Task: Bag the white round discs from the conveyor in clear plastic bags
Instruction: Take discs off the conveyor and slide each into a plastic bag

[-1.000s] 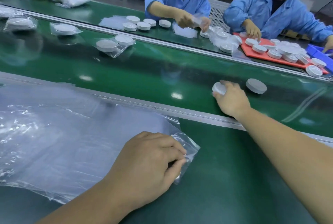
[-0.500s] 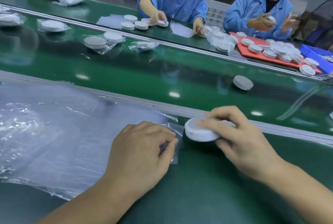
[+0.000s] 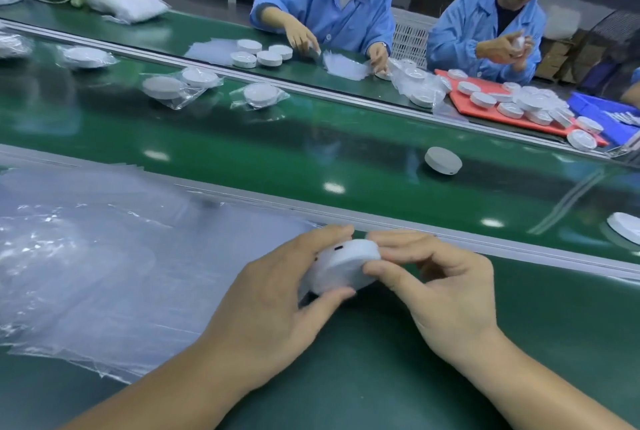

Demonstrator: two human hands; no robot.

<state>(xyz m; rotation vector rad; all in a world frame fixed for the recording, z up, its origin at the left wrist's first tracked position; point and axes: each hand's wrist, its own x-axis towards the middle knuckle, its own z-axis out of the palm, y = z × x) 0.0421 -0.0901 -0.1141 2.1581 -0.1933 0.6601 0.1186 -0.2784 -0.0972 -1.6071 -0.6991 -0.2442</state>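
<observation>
The left hand and right hand both curl their fingers round one disc, held between them over the worktop, beside the bags.

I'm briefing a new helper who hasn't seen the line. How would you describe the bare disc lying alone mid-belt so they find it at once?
Find the glossy green conveyor belt running across the middle of the view. On its right half, beyond the right hand, lies one grey-looking disc. Unlike the bagged discs to its left, it is bare, and nothing touches it.
</observation>
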